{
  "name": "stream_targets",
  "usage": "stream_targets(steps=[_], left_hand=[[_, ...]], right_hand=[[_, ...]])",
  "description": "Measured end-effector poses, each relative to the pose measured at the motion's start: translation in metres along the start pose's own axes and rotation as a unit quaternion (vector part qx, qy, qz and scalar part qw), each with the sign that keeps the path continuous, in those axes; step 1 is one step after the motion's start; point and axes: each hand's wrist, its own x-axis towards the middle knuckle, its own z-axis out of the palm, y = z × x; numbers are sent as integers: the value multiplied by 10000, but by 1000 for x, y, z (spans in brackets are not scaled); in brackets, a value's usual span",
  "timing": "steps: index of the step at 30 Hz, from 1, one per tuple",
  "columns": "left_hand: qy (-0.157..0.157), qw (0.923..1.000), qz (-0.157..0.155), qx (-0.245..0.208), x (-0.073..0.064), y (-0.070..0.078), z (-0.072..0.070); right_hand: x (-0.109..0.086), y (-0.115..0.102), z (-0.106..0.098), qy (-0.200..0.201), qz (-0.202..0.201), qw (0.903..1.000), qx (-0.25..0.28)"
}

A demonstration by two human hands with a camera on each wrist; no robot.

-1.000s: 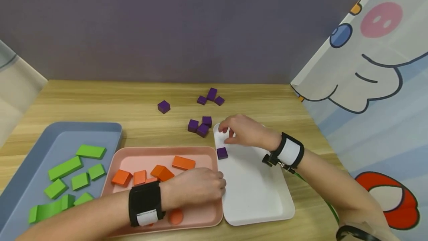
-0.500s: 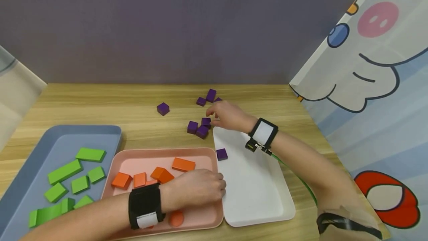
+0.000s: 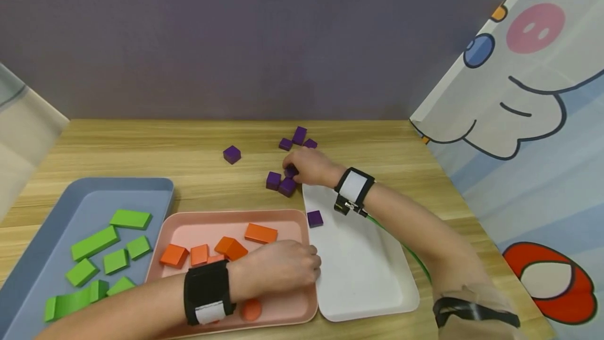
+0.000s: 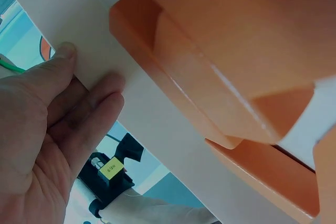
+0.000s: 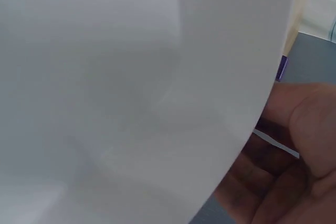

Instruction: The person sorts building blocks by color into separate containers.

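Observation:
My right hand (image 3: 311, 166) curls its thumb and index finger around a purple block (image 3: 290, 171) beyond the far left corner of the white tray (image 3: 363, 277). Two more purple blocks (image 3: 287, 187) sit right beside it. In the right wrist view the white tray wall (image 5: 131, 77) hides the fingertips of that hand (image 5: 299, 161). My left hand (image 3: 278, 269) lies at the right rim of the pink tray (image 3: 207, 215), fingers loosely curled, with no block between them. From the left wrist, thumb and fingertips of this hand (image 4: 63, 124) overlap the tray wall (image 4: 157, 124).
One purple block (image 3: 315, 219) lies inside the white tray. Farther back are a lone purple block (image 3: 232, 154) and a small purple group (image 3: 299, 135). Orange blocks (image 3: 261, 233) fill part of the pink tray; green blocks (image 3: 95, 243) lie in the blue tray (image 3: 125, 183). A grey panel (image 3: 236, 41) stands behind.
My right hand has moved from over the white tray, away and to the left, onto the purple blocks, and has closed around one. The left hand has stayed in place.

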Motion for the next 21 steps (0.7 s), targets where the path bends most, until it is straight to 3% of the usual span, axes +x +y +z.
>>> stream_targets(steps=[11,21], left_hand=[[11,10000,13,78,-1,0,3],[97,9997,-36,199,-1,1,4]], right_hand=[[-13,5,-13,497,-246,9980,307],[-68,2,-36,841,-605,9942,278]])
